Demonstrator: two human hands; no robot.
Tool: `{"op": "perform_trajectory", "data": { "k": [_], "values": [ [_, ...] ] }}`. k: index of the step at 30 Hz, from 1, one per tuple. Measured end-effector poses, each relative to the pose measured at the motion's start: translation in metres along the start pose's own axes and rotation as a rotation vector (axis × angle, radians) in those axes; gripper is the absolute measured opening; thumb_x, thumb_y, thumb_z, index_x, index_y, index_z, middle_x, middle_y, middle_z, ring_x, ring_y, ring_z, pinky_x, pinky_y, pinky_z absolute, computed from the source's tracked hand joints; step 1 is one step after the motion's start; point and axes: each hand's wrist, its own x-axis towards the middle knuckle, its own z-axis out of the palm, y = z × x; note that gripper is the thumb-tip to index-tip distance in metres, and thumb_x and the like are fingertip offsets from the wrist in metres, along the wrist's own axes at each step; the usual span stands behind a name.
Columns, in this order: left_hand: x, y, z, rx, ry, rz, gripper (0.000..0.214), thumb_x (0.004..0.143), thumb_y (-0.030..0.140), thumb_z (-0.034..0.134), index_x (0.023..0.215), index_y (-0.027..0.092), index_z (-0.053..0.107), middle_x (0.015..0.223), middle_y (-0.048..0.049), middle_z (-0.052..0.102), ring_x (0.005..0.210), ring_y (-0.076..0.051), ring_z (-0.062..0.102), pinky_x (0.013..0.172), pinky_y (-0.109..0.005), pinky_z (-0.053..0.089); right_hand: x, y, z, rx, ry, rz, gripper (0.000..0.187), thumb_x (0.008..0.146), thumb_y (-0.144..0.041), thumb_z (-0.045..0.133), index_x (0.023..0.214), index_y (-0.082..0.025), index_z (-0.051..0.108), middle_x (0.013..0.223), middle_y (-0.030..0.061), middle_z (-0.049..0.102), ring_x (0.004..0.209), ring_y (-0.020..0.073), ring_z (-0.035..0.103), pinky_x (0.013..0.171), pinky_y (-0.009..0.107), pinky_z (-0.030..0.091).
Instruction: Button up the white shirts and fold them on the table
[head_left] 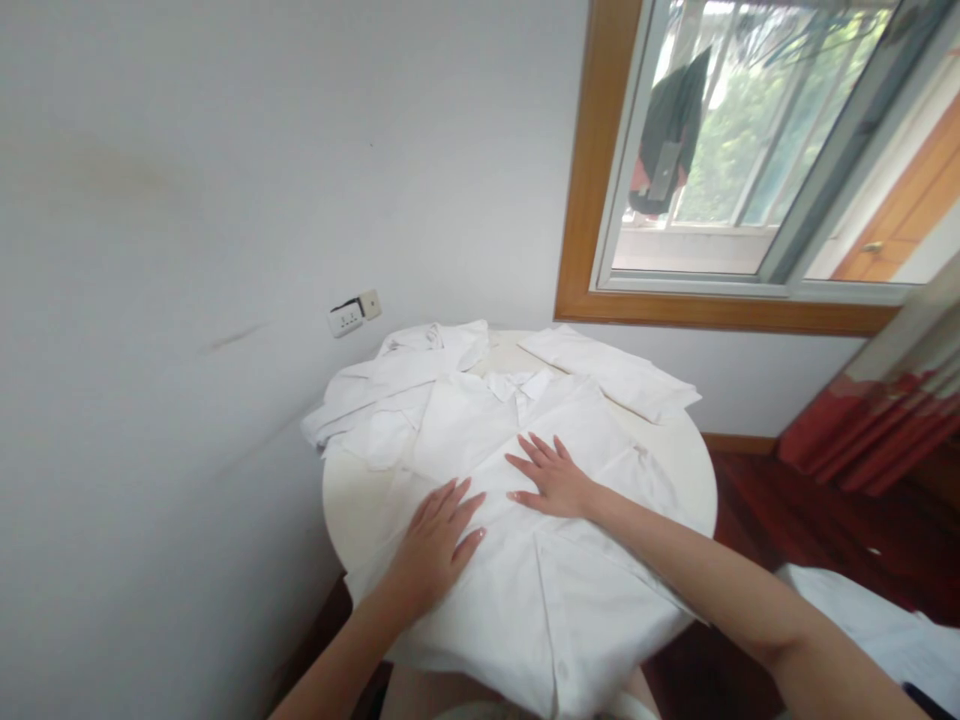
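Note:
A white button-up shirt [510, 590] lies spread front side up over a round table [352, 500], its collar toward the wall and its hem hanging over the near edge. My left hand [439, 535] rests on the left part of the shirt, fingers stretched forward. Flat on the shirt's chest, just right of the middle, is my right hand [551, 480] with its fingers spread. Neither hand grips the cloth. The sleeves lie partly under my forearms and are hard to make out.
Crumpled white clothing [397, 375] sits at the table's back left. A folded white garment [611, 372] lies at the back right. More white cloth [862, 620] is low on the right. A wall socket [346, 318], a window and a red-and-cream curtain [885, 420] surround the table.

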Motion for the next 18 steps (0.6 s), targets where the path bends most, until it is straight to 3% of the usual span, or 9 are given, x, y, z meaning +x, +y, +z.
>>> {"op": "perform_trajectory", "data": {
  "k": [4, 8, 13, 18],
  "values": [
    [-0.005, -0.003, 0.005, 0.013, -0.026, 0.011, 0.05, 0.093, 0.042, 0.041, 0.14, 0.026, 0.04, 0.148, -0.0078, 0.037, 0.137, -0.025, 0.032, 0.11, -0.045, 0.032, 0.007, -0.003, -0.011, 0.014, -0.041, 0.003, 0.077, 0.082, -0.074, 0.036, 0.145, -0.029, 0.033, 0.155, 0.0107, 0.019, 0.141, 0.0339, 0.015, 0.109, 0.062, 0.011],
    [-0.005, -0.002, 0.006, 0.034, -0.04, 0.019, 0.053, 0.094, 0.043, 0.039, 0.143, 0.026, 0.035, 0.15, -0.0083, 0.033, 0.139, -0.025, 0.029, 0.112, -0.045, 0.028, 0.018, -0.018, -0.021, 0.046, 0.034, -0.074, 0.072, 0.084, -0.073, 0.033, 0.143, -0.032, 0.035, 0.154, 0.0063, 0.023, 0.142, 0.03, 0.015, 0.11, 0.06, 0.008],
    [-0.005, -0.002, 0.007, 0.022, -0.021, 0.025, 0.053, 0.093, 0.045, 0.041, 0.142, 0.026, 0.037, 0.149, -0.0085, 0.035, 0.139, -0.025, 0.029, 0.112, -0.045, 0.028, 0.025, -0.036, -0.009, 0.08, 0.029, -0.117, 0.062, 0.091, -0.063, 0.029, 0.144, -0.031, 0.034, 0.154, 0.0061, 0.024, 0.142, 0.0273, 0.016, 0.112, 0.056, 0.007],
    [-0.005, -0.002, 0.007, 0.01, -0.03, 0.008, 0.056, 0.092, 0.047, 0.04, 0.143, 0.023, 0.035, 0.149, -0.0104, 0.036, 0.139, -0.026, 0.029, 0.111, -0.045, 0.028, 0.027, -0.032, 0.002, 0.052, 0.014, -0.139, 0.06, 0.093, -0.059, 0.027, 0.145, -0.03, 0.032, 0.154, 0.006, 0.022, 0.142, 0.0261, 0.017, 0.114, 0.053, 0.008]
  ]
}}
